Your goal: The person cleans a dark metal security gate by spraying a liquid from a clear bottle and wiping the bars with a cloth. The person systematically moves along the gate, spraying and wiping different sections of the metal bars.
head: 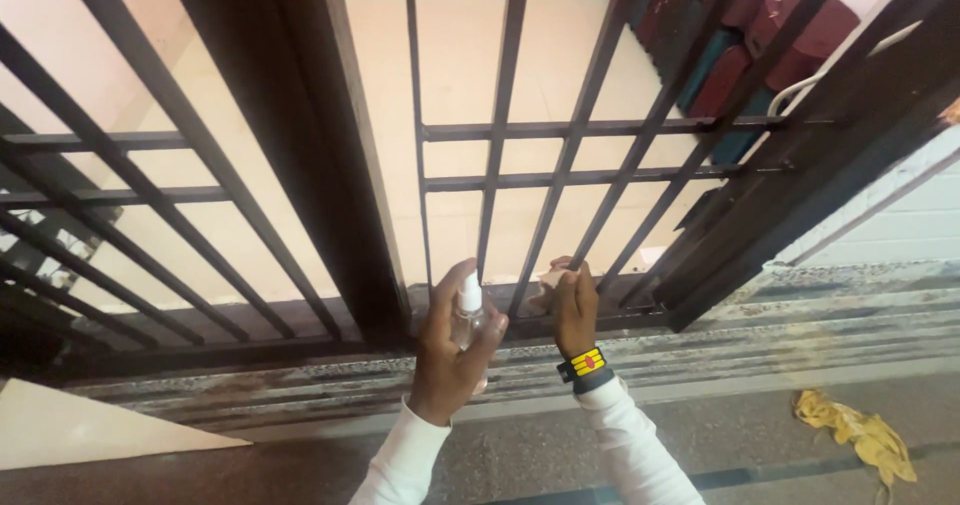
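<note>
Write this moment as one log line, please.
left hand: holds spray bottle | right hand: presses cloth on gate

Both arms wore long white sleeves, ribbed and snug at the cuffs. The left hand was bare, with no ring or band. On the wrist of the right hand sat a black wristband with yellow blocks and a red patch on its face, just above the cuff.
</note>
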